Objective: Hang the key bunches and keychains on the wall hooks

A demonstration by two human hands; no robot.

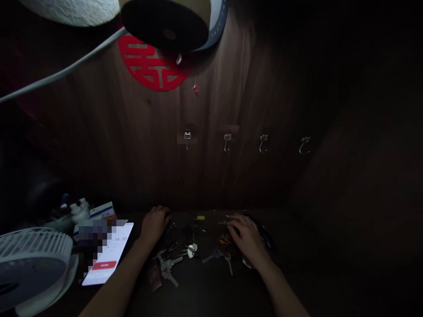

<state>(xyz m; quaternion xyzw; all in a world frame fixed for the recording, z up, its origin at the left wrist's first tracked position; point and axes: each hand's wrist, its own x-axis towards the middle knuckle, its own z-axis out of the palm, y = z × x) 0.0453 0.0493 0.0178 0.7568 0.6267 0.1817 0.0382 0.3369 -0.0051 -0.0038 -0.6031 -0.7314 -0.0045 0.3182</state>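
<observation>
Several bunches of keys [167, 266] lie spread on the dark surface between my two hands. My left hand [154, 225] rests on the surface at the left of the keys, its fingers loosely bent and its fingertips in shadow. On the other side, my right hand [245, 234] lies palm down with fingers reaching left, beside an orange and red item [224, 240] and more keys [228, 263]. Neither hand visibly holds anything. A round silvery tag [192, 250] sits among the middle keys, with a small yellow piece [200, 218] behind it. A small reddish tag [154, 278] lies near the left bunch.
Metal hooks [227, 141] are fixed in a row on the wooden back panel. At the left stand a white fan [36, 264], a lit phone [107, 262], white bottles [79, 212] and a box [103, 211]. A pale cable [66, 72] and a lamp-like object [165, 26] hang above.
</observation>
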